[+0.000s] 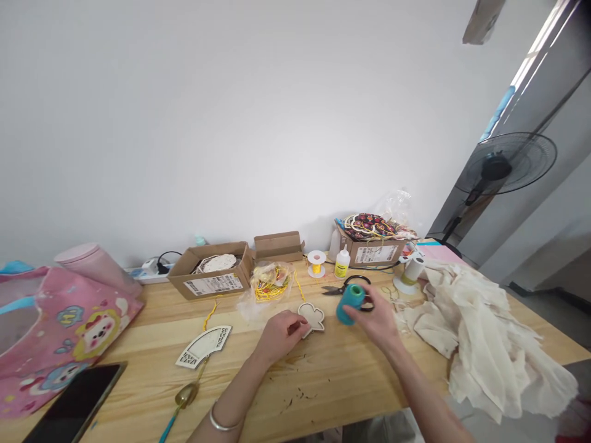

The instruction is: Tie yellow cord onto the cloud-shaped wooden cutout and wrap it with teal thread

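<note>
Teal thread spool (347,306) half-hidden by fingers (364,301)

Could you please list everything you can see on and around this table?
wooden table: one, pale, under everything
teal thread spool: one, teal, in right hand
scissors: one, black-handled, behind spool
lobed wooden cutout: one, pale, centre
fan-shaped wooden cutout: one, pale, front left
cardboard boxes: two, brown, back
glue bottle: one, white, back
plastic bag: one, clear, holding yellow cord
cloth: one, cream, right
printed bag: one, pink, far left
phone: one, black, front left
left hand: one, bare, touching cutout
right hand: one, bare, gripping spool
</note>
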`<state>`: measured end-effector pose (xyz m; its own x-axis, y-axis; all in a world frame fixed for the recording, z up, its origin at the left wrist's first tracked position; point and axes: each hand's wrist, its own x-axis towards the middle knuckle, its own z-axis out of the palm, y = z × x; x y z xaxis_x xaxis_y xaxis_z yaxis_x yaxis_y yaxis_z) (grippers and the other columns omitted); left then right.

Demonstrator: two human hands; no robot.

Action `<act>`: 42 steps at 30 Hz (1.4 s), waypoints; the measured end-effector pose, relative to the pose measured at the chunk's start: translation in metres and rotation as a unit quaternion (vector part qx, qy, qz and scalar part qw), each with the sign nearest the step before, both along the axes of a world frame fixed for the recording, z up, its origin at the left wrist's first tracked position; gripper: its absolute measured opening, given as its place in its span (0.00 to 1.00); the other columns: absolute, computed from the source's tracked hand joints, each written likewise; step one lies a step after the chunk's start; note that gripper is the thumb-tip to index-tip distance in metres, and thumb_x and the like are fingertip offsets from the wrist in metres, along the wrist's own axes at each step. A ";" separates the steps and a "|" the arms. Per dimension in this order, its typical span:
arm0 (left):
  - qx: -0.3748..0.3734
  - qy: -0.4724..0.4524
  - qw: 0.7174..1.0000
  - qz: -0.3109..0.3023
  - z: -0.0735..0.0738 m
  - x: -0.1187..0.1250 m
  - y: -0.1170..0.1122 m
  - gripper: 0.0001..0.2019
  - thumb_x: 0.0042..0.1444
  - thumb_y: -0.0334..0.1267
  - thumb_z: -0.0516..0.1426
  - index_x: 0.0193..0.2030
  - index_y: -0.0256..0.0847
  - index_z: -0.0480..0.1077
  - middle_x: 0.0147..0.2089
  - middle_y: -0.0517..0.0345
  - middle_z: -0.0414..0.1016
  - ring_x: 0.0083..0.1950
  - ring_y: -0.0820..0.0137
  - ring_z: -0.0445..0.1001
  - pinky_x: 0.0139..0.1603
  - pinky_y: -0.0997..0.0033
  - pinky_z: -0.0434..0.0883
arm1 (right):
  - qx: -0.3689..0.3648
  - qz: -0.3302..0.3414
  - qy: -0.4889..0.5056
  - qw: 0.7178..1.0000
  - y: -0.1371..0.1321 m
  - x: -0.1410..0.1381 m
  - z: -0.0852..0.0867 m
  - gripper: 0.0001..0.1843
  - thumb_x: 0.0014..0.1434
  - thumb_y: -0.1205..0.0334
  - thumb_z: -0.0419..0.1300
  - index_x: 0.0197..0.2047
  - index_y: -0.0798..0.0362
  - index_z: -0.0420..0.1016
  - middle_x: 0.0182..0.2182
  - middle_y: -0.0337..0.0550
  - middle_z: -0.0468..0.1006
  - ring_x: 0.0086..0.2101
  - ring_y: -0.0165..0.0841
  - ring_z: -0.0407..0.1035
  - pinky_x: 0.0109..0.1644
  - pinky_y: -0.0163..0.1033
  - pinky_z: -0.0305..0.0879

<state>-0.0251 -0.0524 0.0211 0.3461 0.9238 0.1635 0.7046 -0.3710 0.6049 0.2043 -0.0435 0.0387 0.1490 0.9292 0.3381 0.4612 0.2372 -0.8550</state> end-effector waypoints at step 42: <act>0.059 0.034 0.996 0.063 -0.013 -0.016 0.010 0.29 0.43 0.34 0.54 0.55 0.35 0.56 0.55 0.46 0.62 0.56 0.60 0.59 0.56 0.55 0.54 | -0.063 0.160 -0.086 0.981 -0.003 -0.019 -0.045 0.30 0.42 0.60 0.60 0.51 0.54 0.61 0.45 0.48 0.70 0.45 0.40 0.64 0.49 0.47 0.60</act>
<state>-0.0410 -0.0419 0.0080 0.2430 0.9363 0.2535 0.7874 -0.3430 0.5122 0.1857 -0.0470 -0.0064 -0.2058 0.9553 0.2123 0.5210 0.2906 -0.8026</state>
